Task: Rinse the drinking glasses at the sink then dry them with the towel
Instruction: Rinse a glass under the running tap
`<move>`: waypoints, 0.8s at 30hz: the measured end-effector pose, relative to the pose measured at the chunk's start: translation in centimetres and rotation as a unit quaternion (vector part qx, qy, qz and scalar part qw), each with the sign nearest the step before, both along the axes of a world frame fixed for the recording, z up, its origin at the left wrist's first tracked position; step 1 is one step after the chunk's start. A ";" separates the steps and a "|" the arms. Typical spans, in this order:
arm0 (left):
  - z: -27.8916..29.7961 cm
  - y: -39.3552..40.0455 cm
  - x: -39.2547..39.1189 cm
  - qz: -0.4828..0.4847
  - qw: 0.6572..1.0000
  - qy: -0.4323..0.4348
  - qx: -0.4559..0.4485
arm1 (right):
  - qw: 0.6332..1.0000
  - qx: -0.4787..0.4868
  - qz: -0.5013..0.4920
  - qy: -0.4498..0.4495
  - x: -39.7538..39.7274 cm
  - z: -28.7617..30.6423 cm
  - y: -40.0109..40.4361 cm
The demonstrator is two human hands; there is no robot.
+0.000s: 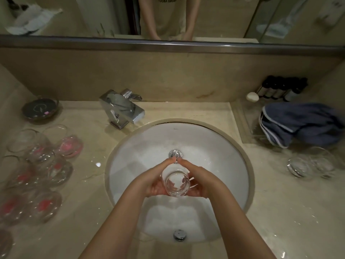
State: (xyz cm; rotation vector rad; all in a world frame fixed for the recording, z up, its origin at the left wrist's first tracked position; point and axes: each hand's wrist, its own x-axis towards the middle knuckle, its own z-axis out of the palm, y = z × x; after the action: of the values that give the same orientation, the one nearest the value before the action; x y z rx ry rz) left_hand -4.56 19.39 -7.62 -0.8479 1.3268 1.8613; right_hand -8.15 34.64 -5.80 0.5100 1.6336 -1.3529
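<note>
Glass [176, 184] held over the sink [130, 156], mouth toward the camera, cupped between left hand [155, 181] and right hand [200, 181]; fingers [168, 162] curled round its sides, tips nearly meeting above the drain [175, 153]. Overflow fitting [179, 234] at the near rim. Left on the bench [89, 193], cluster of glasses [37, 174] with pink inside. Right, two clear glasses [310, 163] lying near a blue towel [302, 124]. Farther back, chrome faucet [121, 108], dark dish [40, 109], soap [252, 96], dark bottles [281, 88], mirror [112, 15].
</note>
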 end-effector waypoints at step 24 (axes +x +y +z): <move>5.6 22.0 -8.5 -0.234 0.848 0.434 -0.193 | 0.894 0.070 -0.147 0.418 1.1 4.1 24.4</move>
State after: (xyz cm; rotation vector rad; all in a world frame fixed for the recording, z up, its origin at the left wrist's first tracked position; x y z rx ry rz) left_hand -13.02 41.41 -2.04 0.2459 2.2602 1.6147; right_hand -7.08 59.07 -1.70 0.2631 2.4353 -1.8379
